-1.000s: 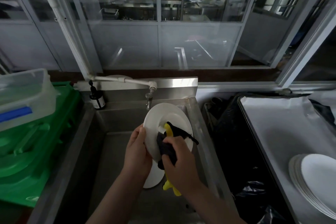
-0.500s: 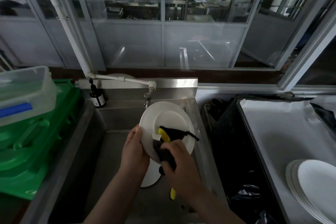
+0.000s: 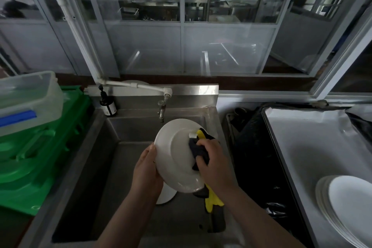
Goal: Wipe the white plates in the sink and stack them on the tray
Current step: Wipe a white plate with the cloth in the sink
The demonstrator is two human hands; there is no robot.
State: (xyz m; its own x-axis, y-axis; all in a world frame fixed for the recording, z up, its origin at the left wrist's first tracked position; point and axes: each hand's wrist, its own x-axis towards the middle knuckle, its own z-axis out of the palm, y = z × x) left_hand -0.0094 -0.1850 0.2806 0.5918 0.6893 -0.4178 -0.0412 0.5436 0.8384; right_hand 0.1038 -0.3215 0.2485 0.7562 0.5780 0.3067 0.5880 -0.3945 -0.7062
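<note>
Head view shows you at the stainless steel sink (image 3: 120,167), with the foil-lined metal tray (image 3: 302,147) to your right carrying a stack of white round plates (image 3: 350,207) at its near end. Over the basin you hold one white ceramic plate (image 3: 177,159) tilted, your left hand (image 3: 146,171) gripping its left rim. Your right hand (image 3: 213,165) clenches a dark and yellow cloth (image 3: 199,153) pressed against the plate's face. Another white plate (image 3: 167,195) lies below in the sink.

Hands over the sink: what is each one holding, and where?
Left hand grips the white plate by its left rim; right hand presses a bunched dark-and-yellow cloth against it.
</note>
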